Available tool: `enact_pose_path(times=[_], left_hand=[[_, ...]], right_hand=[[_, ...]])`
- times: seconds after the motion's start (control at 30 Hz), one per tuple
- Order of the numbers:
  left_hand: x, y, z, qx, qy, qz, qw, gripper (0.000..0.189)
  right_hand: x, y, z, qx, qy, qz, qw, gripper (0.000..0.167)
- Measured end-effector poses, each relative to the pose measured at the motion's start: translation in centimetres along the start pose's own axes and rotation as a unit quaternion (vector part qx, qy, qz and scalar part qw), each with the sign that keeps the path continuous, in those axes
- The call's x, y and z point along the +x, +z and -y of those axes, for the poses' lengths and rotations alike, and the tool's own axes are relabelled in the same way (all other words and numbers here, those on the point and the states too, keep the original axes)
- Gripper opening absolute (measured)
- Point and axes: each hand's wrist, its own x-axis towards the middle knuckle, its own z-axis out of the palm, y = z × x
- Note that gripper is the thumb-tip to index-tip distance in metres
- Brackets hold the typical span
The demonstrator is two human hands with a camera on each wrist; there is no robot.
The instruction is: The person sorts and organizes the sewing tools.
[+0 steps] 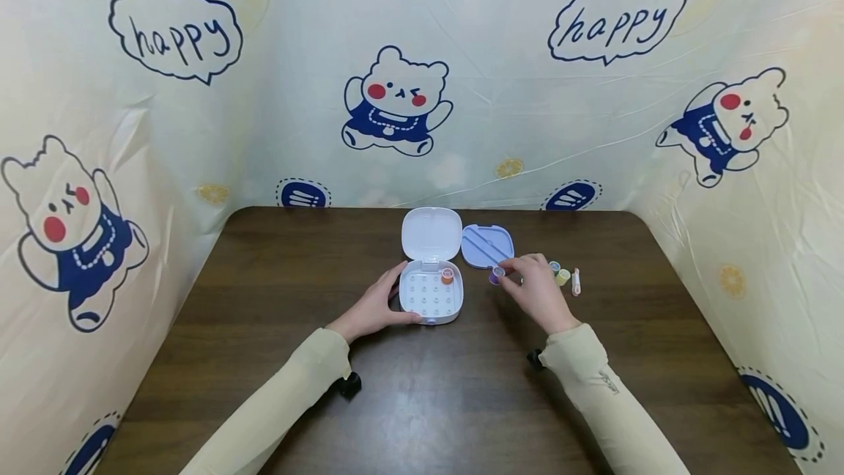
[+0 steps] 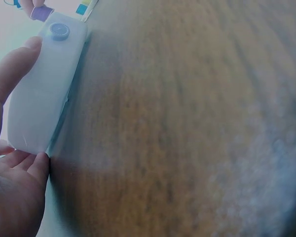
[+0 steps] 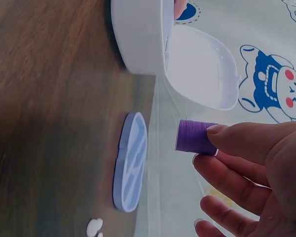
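A white plastic sewing box stands with its lid raised at the back; rows of small pegs cover its inside. An orange thread spool sits at the far right of those pegs. My left hand grips the box from the left, thumb along the front wall near the round latch, other fingers at the side. To the right of the box, my right hand pinches a purple thread spool between thumb and fingers, holding it up off the table.
A light blue divided tray lies beside the lid, just beyond the right hand. Right of that hand are a blue spool, a yellow spool and a small white-and-pink item. A printed curtain surrounds the wooden table.
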Motion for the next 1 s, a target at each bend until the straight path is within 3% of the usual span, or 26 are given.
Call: enact_pose_path(times=[0.53, 1.0], left_hand=[[0.0, -0.1, -0.1, -0.003, -0.002, -0.002, 1.0000, 0.116], [-0.1, 0.0, 0.1, -0.003, -0.003, -0.004, 1.0000, 0.117]], right_hand=[[1.5, 1.2, 1.7, 0.010, 0.024, 0.039, 0.9989, 0.025], [2.6, 2.6, 2.9, 0.008, 0.020, 0.054, 0.9983, 0.025]])
